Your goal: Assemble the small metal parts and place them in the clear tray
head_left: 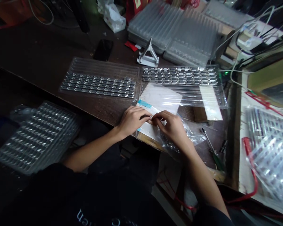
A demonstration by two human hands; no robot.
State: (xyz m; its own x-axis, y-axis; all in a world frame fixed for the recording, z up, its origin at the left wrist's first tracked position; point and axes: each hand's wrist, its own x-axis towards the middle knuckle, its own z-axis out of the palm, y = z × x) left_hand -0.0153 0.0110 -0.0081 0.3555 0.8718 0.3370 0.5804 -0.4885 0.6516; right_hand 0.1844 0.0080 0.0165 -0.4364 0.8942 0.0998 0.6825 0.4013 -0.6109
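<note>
Over a white board (165,97) with blue tape at the front edge of the table, my left hand (135,120) and my right hand (171,125) meet. The fingers of both are pinched on a small shiny piece (151,117), too small to name. A clear plastic bag (174,146) with small metal parts lies under and beside my right hand. Behind the hands are two clear trays with rows of small metallic parts, a left tray (99,78) and a right tray (181,78).
A screwdriver (212,149) lies right of the bag. Stacked clear trays (165,28), a grey stand (148,56) and a black phone (103,49) are at the back. More filled trays stand at the lower left (37,138) and far right (273,157).
</note>
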